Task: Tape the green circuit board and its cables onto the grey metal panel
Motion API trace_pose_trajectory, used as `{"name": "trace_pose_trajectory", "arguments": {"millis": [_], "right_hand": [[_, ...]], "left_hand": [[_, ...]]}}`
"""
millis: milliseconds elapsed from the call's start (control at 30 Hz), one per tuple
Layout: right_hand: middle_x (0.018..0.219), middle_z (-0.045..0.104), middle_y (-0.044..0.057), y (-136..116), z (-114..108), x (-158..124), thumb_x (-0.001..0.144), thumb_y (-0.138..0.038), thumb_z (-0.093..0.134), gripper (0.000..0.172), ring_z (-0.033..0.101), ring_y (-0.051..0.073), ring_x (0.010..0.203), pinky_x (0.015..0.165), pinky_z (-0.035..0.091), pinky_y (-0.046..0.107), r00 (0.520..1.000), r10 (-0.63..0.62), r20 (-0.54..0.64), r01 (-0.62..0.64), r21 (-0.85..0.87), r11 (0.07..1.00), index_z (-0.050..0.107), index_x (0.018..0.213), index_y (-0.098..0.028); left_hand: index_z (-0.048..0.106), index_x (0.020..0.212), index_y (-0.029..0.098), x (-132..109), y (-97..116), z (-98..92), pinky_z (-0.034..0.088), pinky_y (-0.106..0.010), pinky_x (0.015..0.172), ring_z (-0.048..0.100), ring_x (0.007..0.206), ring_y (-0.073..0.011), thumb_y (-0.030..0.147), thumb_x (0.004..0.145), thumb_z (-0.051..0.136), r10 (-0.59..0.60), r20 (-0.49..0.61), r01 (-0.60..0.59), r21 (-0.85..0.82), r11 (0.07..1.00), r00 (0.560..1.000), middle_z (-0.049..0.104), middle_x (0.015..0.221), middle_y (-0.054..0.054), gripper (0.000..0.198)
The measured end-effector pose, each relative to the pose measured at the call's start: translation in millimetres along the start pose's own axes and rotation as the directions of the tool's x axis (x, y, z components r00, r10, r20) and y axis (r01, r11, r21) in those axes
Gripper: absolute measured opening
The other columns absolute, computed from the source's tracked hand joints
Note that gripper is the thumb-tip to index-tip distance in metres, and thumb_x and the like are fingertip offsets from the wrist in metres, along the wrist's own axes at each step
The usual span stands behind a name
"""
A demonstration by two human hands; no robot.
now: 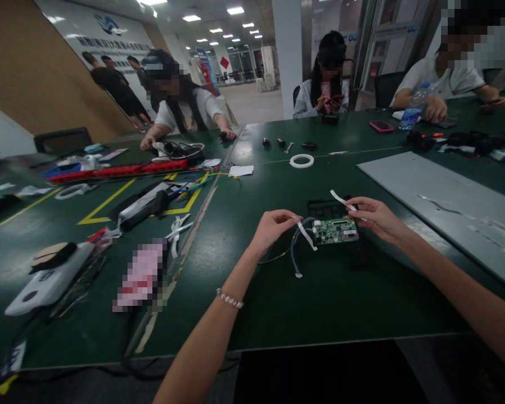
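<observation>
My left hand [276, 227] pinches the upper end of a narrow white strip [307, 235], which hangs down beside a green circuit board [335, 231]. Between the fingertips of my right hand [375, 217] is a second white strip [339, 197] that sticks up and to the left, above the board. The board lies over a black openwork frame [320, 208] on the green table. From the board's left side, a grey cable [293, 259] curves down to a small white connector. Whether the strips are tape or paper I cannot tell.
A white tape roll [302, 161] and a small wrench [289, 147] lie beyond the board. To the right is a large grey panel [450, 213]. Cables, a white device [50, 278] and a black bag-like item [145, 205] crowd the left. Several people sit across the table [252, 314].
</observation>
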State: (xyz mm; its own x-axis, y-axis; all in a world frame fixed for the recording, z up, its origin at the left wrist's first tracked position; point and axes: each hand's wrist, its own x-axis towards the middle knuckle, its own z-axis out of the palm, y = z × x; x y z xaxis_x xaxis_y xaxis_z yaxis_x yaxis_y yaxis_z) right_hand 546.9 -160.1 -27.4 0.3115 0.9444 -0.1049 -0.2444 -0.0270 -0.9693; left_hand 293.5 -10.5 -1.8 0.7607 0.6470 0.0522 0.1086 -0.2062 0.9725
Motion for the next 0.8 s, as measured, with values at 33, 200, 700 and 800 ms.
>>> {"name": "trace_pose_trajectory", "arguments": {"millis": [33,200,700,800], "right_hand": [[0.093,0.066,-0.001,-1,1,-1,0.065,-0.026,0.079,0.032,0.064,0.016,0.084,0.07,0.051,0.028,1.0,0.002,0.002,-0.002,0.001,1.0,0.07,0.096,-0.029],[0.094,0.066,0.0,-3,1,-1,0.064,-0.027,0.079,0.036,0.064,0.016,0.084,0.069,0.051,0.027,1.0,0.017,-0.019,-0.017,-0.009,1.0,0.069,0.098,-0.027],[0.127,0.055,0.007,22,11,3,0.082,-0.028,0.057,0.028,0.052,0.024,0.116,0.102,0.039,0.046,0.937,-0.342,0.076,0.267,-0.788,0.555,0.066,0.108,-0.022],[0.13,0.053,0.008,13,29,-1,0.085,-0.03,0.056,0.027,0.043,0.026,0.126,0.108,0.03,0.05,0.871,-0.475,0.123,0.333,-0.859,0.388,0.066,0.109,-0.021]], "left_hand": [[0.069,0.085,0.015,0,0,0.4,0.051,-0.038,0.089,0.067,0.089,-0.018,0.032,0.077,0.066,0.005,-0.009,-0.005,-0.012,1.0,1.0,0.072,0.098,-0.008,0.019],[0.065,0.086,0.014,2,0,0.4,0.049,-0.037,0.092,0.067,0.09,-0.0174,0.032,0.078,0.067,0.0,-0.066,-0.011,-0.171,0.985,0.998,0.073,0.094,-0.008,0.02],[0.059,0.085,0.015,4,-4,3.9,0.051,-0.035,0.084,0.069,0.079,-0.0162,0.035,0.078,0.066,-0.051,-0.127,0.018,-0.253,0.967,0.991,0.073,0.085,-0.008,0.023],[0.06,0.082,0.014,3,-4,11.4,0.05,-0.036,0.083,0.068,0.08,-0.0166,0.034,0.077,0.067,-0.037,-0.153,-0.001,-0.239,0.971,0.988,0.073,0.086,-0.008,0.021]]}}
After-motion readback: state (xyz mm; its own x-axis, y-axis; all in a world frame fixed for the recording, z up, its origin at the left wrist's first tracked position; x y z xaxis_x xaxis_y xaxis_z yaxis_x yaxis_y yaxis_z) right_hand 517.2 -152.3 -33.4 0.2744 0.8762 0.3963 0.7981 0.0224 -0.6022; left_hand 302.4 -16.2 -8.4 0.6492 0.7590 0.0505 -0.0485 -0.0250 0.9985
